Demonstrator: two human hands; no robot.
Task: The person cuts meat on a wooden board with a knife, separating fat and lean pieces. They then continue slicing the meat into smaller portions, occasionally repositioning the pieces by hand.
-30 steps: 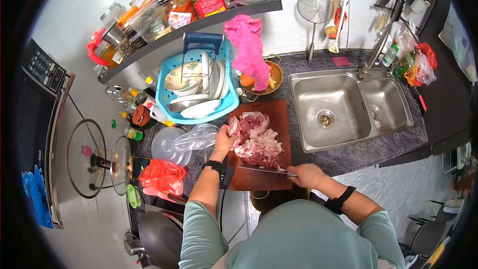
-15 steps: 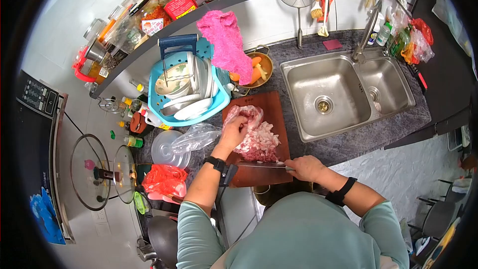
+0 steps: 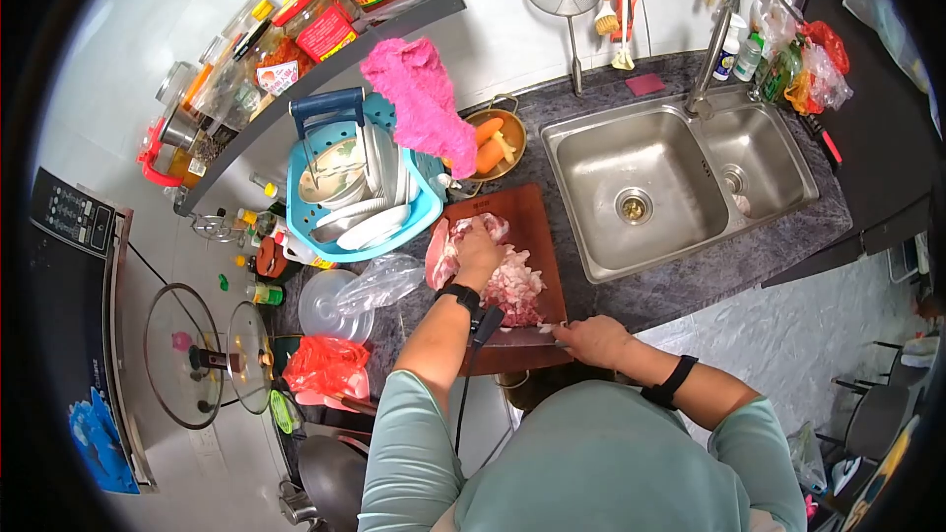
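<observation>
On the brown cutting board [image 3: 549,286] lies a larger piece of raw meat [image 3: 440,258], pink with pale fat. My left hand [image 3: 479,254] has its fingers closed on that piece, near the top of the board. Just beside it spreads a heap of chopped meat [image 3: 516,286] in small bits. My right hand [image 3: 594,340] grips a kitchen knife [image 3: 517,337] by its handle, which the fingers mostly cover. Its blade lies across the lower part of the board, below the heap, and points left.
Right of the board is a double sink [image 3: 631,153] with a faucet [image 3: 702,89]. A blue basket [image 3: 424,207] of dishes stands upper left, near a pan [image 3: 507,163] holding carrots. A plastic bag [image 3: 379,284], lid [image 3: 325,305] and red bag [image 3: 325,366] lie left.
My left hand has shifted its grip on the large meat piece, which now reaches further left. The knife has tilted, showing more of its blade. The whole view has shifted slightly.
</observation>
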